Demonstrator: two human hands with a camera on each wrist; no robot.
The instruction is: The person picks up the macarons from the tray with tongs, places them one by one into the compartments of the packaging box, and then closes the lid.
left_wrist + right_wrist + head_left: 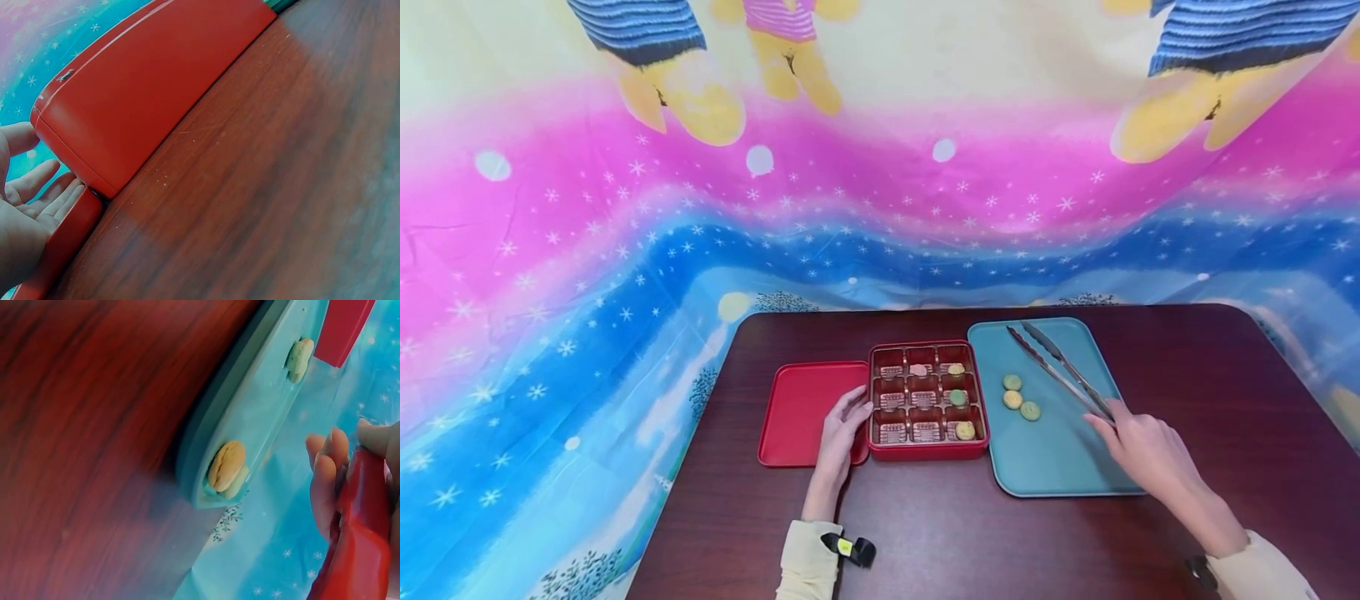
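My left hand (842, 429) rests at the left side of a red box (928, 452), over the edge of its red lid (808, 408). In the left wrist view its loosely bent fingers lie against the box corner. The box has a divided insert with a pink macaron (919, 370), a green one (958, 397) and two yellow ones, at back right and front right. My right hand (1150, 454) grips tongs (1063, 367), their arms apart over the teal tray (1060, 467). On that tray sit a yellow macaron (1012, 400) and two green ones (1031, 411).
A dark wooden table (917, 533) carries everything. Behind it hangs a printed cloth (887, 183). Box and tray stand side by side, with the lid flat on the left. The right wrist view shows the tongs' red grip (362, 525) close up.
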